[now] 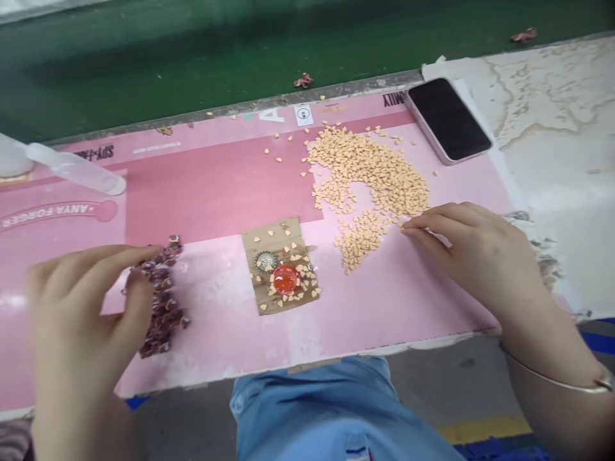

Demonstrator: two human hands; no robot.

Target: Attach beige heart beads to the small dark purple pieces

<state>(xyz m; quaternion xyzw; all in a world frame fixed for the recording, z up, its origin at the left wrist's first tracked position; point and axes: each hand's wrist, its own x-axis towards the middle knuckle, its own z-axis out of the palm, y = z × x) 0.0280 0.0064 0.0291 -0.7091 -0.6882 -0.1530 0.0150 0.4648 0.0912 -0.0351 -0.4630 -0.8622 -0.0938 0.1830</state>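
Your left hand (pixel 81 307) curved around the small dark red pieces (pixel 161 298), which lay in a strip along the near-far direction, left on the pink mat (pixel 216 186). Your right hand (pixel 475 262) had narrow fingertips (pixel 406 229) touching the tan heart-shaped pieces (pixel 369 179) at right. I cannot tell if either hand held anything.

Left hand (pixel 81 307), fingers touching heap of dark red pieces (pixel 161 298); right hand (pixel 475 256), fingertips at edge of pile of peach heart-shaped pieces (pixel 369 173). On pink printed mat (pixel 216 192): cardboard scrap (pixel 259 246) bearing red domed piece (pixel 285 279) and crimped metal cap (pixel 266 261); smartphone (pixel 448 120), face up, beyond the pile; clear plastic tube (pixel 74 168), far left
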